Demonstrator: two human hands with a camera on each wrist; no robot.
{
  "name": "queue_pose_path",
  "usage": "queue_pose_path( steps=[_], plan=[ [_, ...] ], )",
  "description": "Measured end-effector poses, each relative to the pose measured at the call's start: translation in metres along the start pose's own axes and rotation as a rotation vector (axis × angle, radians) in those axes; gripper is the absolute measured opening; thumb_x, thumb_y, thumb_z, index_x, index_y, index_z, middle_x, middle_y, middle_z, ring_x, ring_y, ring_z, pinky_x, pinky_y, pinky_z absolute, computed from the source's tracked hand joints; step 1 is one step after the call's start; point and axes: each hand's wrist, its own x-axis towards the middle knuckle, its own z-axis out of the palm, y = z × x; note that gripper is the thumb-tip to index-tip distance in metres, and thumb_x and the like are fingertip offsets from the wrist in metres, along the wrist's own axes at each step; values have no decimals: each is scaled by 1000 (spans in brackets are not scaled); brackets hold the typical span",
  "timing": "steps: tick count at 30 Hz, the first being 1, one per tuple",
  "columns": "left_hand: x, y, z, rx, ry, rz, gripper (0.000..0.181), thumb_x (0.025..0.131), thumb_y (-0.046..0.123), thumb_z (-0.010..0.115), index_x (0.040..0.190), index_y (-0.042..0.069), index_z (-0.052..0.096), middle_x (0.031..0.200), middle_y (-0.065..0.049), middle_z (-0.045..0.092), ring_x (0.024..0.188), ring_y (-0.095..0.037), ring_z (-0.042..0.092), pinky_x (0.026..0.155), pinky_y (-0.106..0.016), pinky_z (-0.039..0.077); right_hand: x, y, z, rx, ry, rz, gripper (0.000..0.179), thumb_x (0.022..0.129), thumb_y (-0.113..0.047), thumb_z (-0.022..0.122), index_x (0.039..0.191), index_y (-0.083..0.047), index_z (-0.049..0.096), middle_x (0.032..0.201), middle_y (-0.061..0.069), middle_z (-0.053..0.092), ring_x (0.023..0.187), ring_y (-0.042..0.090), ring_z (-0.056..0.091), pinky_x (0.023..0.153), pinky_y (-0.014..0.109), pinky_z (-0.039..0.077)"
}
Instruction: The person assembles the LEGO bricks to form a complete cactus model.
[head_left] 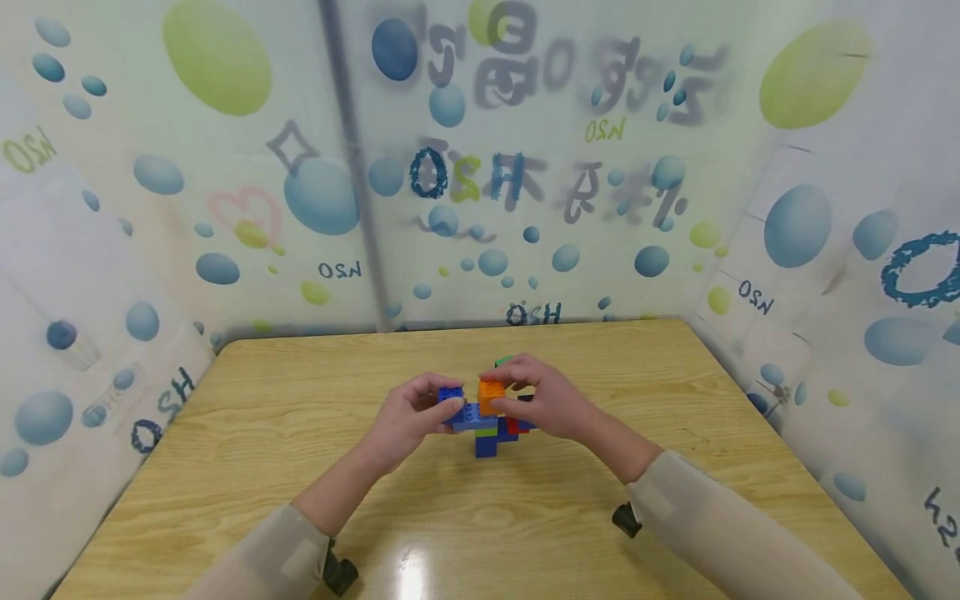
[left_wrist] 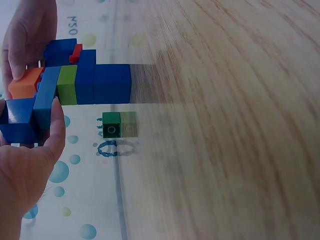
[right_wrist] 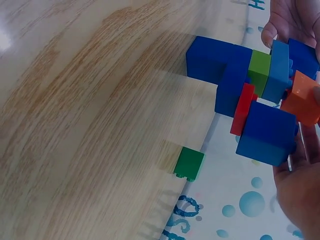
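Observation:
A structure of toy building blocks stands on the table, with a dark blue block [head_left: 486, 447] at its foot. Above that come a lime green block [left_wrist: 67, 85] and a lighter blue long block [head_left: 474, 417]. My left hand [head_left: 408, 417] pinches the blue block [head_left: 450, 394] at the left end, its thumb in front. Between thumb and fingers, my right hand [head_left: 547, 400] holds an orange block [head_left: 491, 397] at the top of the lighter blue one. A thin red block [right_wrist: 243, 109] and another blue block [right_wrist: 267, 133] form the right side, partly hidden by that hand in the head view.
Beyond the structure, a green block [right_wrist: 190, 163] sits apart on the wooden table [head_left: 300, 400]. Patterned curtains [head_left: 480, 233] with printed bubbles and letters enclose the table's back and sides. Dark wrist devices [head_left: 627, 520] show below both sleeves.

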Motion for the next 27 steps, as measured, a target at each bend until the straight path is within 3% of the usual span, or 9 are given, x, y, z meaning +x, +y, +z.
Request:
queue_pose_path(
  steps=[4, 9, 12, 16, 27],
  plan=[
    [0, 1, 0, 2, 3, -2, 35, 106, 23, 76, 138, 9, 70, 124, -14, 67, 104, -27, 69, 88, -37, 69, 1, -2, 2, 6, -16, 10, 39, 105, -21, 77, 143, -11, 73, 132, 12, 67, 117, 32, 66, 103, 60, 60],
    [0, 1, 1, 21, 14, -12, 35, 106, 24, 76, 138, 11, 70, 126, -15, 68, 108, -26, 70, 89, -39, 69, 1, -3, 5, 33, -18, 13, 35, 110, -23, 70, 143, -15, 74, 128, 7, 70, 114, 22, 67, 101, 46, 61],
    [0, 0, 1, 28, 16, -14, 35, 106, 25, 76, 137, 12, 71, 126, -15, 68, 109, -26, 70, 89, -39, 69, 1, -4, 6, 33, -11, 21, 34, 111, -23, 67, 143, -16, 74, 126, 5, 72, 114, 19, 69, 102, 46, 62],
    [1, 0, 1, 17, 10, -8, 34, 106, 24, 76, 137, 11, 71, 124, -15, 68, 107, -26, 70, 88, -38, 69, 0, -5, 5, 16, -2, 42, 32, 110, -24, 70, 139, -15, 75, 123, 3, 74, 111, 19, 71, 101, 48, 62],
    [1, 0, 0, 7, 1, -4, 34, 106, 23, 76, 137, 9, 70, 122, -13, 68, 105, -25, 71, 88, -39, 69, 4, -5, 2, -22, -8, 117, 32, 107, -31, 74, 136, -18, 78, 119, 1, 75, 111, 21, 72, 88, 31, 63]
  ],
)
